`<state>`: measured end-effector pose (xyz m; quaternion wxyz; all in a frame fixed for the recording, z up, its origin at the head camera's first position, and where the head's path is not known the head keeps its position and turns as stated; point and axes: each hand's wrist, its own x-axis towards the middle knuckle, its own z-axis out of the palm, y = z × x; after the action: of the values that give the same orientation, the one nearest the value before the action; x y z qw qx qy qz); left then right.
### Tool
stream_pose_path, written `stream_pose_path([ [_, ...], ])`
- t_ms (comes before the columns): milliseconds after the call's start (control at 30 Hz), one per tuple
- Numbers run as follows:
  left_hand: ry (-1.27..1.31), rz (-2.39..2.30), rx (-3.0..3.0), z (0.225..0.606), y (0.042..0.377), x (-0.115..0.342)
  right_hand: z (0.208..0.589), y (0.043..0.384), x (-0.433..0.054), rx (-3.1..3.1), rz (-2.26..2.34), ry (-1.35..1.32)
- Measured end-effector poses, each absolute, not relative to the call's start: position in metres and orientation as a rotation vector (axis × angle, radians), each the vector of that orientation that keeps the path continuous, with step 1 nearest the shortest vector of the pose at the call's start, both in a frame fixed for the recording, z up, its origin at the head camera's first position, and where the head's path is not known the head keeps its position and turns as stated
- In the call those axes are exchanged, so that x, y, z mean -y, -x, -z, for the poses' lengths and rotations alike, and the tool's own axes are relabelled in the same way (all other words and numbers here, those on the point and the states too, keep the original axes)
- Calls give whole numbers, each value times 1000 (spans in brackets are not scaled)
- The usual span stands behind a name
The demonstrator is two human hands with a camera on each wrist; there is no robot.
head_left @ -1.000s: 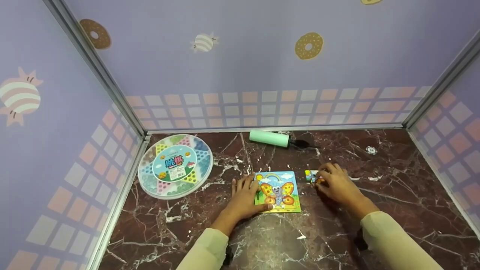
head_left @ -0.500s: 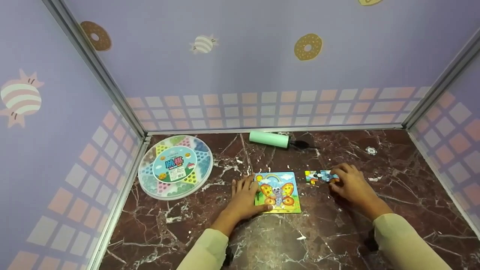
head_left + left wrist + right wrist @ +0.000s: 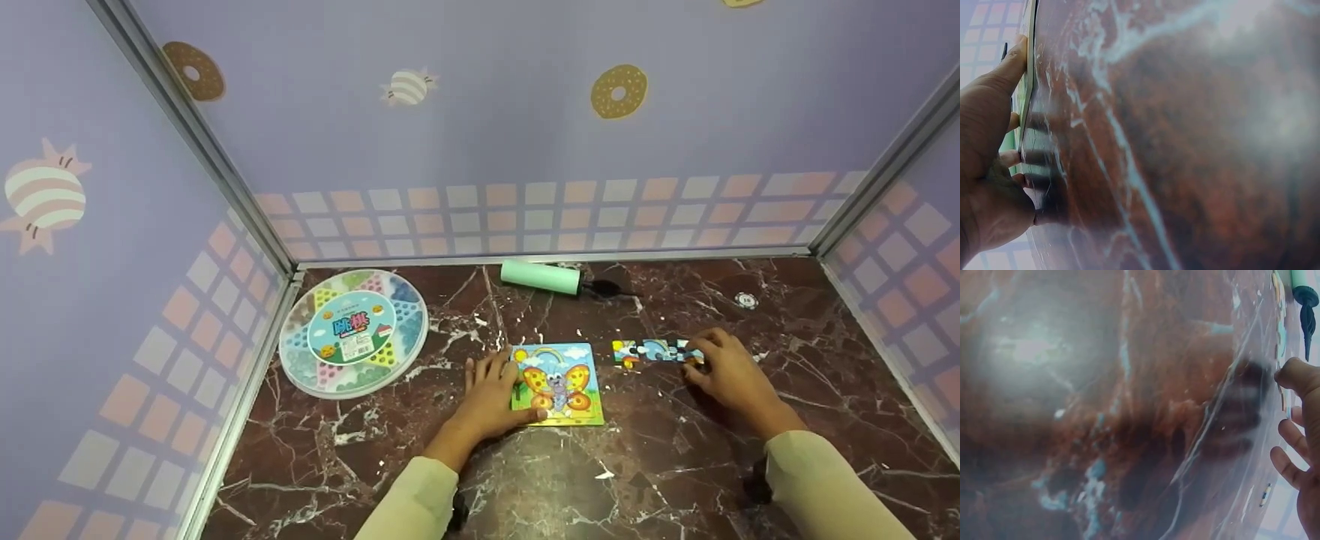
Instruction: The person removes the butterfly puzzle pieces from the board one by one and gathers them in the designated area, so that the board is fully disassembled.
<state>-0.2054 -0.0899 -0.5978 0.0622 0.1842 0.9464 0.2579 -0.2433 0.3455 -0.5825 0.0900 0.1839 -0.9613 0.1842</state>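
Observation:
A square butterfly puzzle [image 3: 556, 384] lies flat on the dark red marbled tabletop. My left hand [image 3: 487, 397] rests at its left side, fingers spread along the edge and thumb on the lower border. Right of the puzzle, two loose puzzle pieces [image 3: 656, 350] lie in a row. At the right end of that row, my right hand [image 3: 727, 373] pinches a third puzzle piece [image 3: 688, 351] between thumb and fingers, partly covering it. In the right wrist view, the thumb [image 3: 1296, 376] is down at the row, close to the tabletop.
A round Chinese checkers box [image 3: 352, 334] lies at the left. Behind the puzzle is a mint green hand pump [image 3: 540, 277] with a black nozzle. A white poker chip [image 3: 745, 301] lies at the back right. Purple panels [image 3: 510, 135] enclose the back and sides.
My right hand has moved right along the row, uncovering the second piece, and is now at a third piece. The left hand and the butterfly puzzle have stayed put.

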Motion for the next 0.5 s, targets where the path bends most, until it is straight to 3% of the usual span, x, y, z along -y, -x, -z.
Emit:
stream_pose_path([
  [500,-572,-783,-2875,601,206,90,587,245,-347,2886,-537,-518],
])
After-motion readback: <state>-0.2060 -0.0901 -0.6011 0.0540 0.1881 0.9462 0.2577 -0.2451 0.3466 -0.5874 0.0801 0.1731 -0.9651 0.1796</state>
